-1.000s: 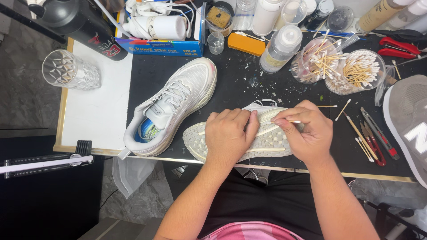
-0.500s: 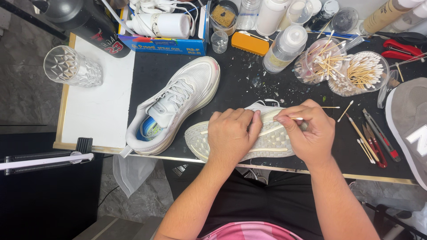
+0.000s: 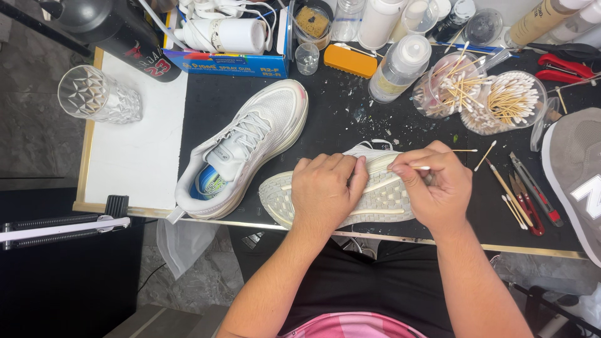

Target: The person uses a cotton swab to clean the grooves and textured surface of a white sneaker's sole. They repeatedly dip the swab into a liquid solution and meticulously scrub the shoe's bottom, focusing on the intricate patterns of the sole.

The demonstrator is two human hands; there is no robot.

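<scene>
Left hand (image 3: 325, 191) clamped over upturned shoe (image 3: 375, 194) at bench front edge, hiding midsole. Right hand (image 3: 435, 184) at 3 o'clock pinches cotton swab (image 3: 421, 168); tip hidden. Second shoe (image 3: 250, 147) at 10 o'clock.

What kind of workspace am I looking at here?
Probably a shoe cleaning or restoration bench: an upturned white sneaker under both hands, cups of cotton swabs, squeeze bottles and small hand tools on a black mat.

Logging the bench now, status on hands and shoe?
Left hand pins upturned shoe sole-up. Right hand pinches cotton swab at the sole. Second shoe alongside, apart.
</scene>
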